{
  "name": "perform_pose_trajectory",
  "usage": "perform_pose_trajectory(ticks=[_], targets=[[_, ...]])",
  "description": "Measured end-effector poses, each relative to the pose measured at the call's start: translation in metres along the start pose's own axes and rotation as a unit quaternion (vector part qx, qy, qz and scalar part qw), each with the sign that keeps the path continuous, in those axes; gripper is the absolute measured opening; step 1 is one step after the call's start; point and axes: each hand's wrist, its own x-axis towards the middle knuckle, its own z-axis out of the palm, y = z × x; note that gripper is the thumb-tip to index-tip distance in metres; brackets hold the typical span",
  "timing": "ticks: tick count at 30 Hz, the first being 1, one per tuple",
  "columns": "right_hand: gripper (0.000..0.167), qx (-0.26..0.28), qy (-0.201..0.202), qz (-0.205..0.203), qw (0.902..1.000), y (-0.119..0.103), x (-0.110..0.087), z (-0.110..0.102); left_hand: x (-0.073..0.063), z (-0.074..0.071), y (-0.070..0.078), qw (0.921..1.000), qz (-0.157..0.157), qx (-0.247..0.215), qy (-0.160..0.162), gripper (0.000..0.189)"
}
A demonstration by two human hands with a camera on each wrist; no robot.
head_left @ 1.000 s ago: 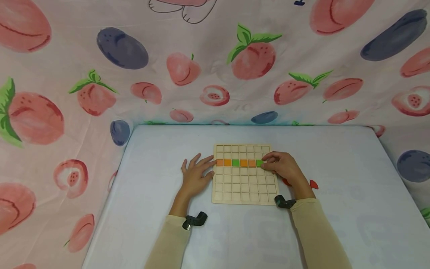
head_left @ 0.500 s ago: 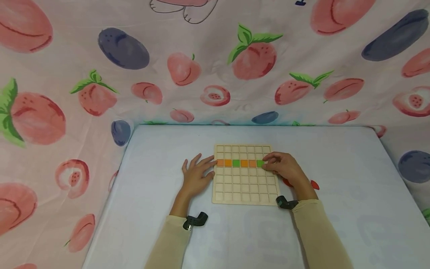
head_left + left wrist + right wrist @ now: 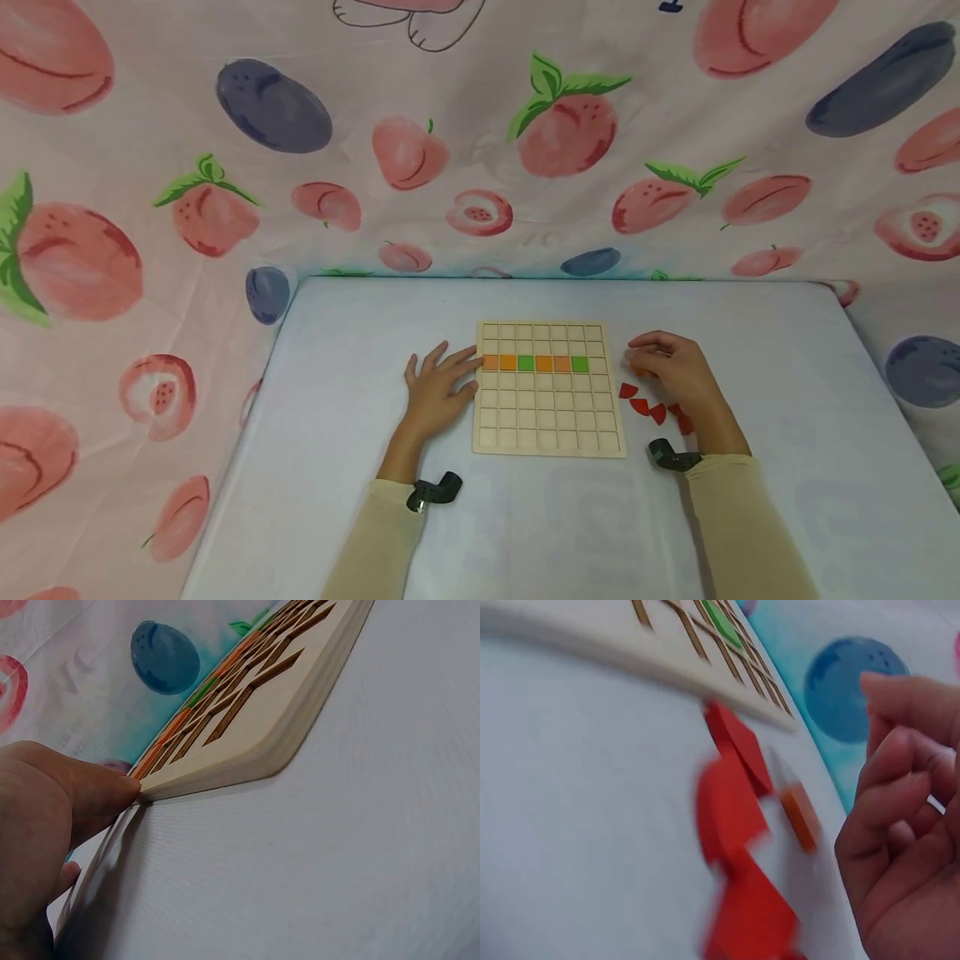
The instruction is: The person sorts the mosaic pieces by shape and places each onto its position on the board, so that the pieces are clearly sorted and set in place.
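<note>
A pale wooden grid board (image 3: 547, 400) lies flat on the table. Orange (image 3: 507, 362) and green (image 3: 580, 364) square tiles fill its third row from the back, except the rightmost cell. At the board's left edge my left hand (image 3: 438, 396) rests with spread fingers and thumb touching the rim; the left wrist view shows the thumb (image 3: 97, 784) against the side. Off the board's right side hovers my right hand (image 3: 671, 367), fingers loosely bent with nothing between them. Close by its fingertips, an orange block (image 3: 800, 817) lies on the table.
Several red fan-shaped pieces (image 3: 640, 407) lie in a loose line between the board and my right wrist, some partly covered by the forearm. White cloth (image 3: 540, 525) covers the table. A fruit-print curtain (image 3: 480, 125) rises behind it.
My right hand has left the green tile at the row's right end and moved rightward off the board, uncovering red pieces. The left hand has stayed put.
</note>
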Motion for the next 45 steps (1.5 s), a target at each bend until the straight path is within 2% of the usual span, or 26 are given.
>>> perform_pose_trajectory(ticks=[7,13,22,27,33,45], targets=[[0.045,-0.112,0.015,-0.002,0.9936,0.01,-0.004,-0.022,0.0,0.0,0.001,1.0,0.003,-0.004,0.006,0.041],[0.043,-0.172,-0.004,-0.023,0.9848,0.022,-0.001,-0.028,0.0,0.0,0.002,1.0,0.0,-0.003,0.003,0.042],[0.053,-0.168,-0.046,-0.021,0.9845,0.026,0.001,-0.032,-0.001,0.0,0.002,1.0,0.002,-0.004,0.003,0.041],[0.048,-0.174,-0.055,-0.029,0.9828,0.023,0.001,-0.032,-0.001,0.0,0.002,1.0,0.003,-0.004,0.005,0.041],[0.041,-0.189,-0.047,-0.035,0.9801,0.022,0.001,-0.031,-0.001,0.0,0.002,0.9999,0.004,-0.004,0.009,0.041],[0.041,-0.197,-0.02,-0.047,0.9792,0.025,0.003,-0.025,-0.001,0.0,0.002,1.0,-0.001,-0.001,0.005,0.042]])
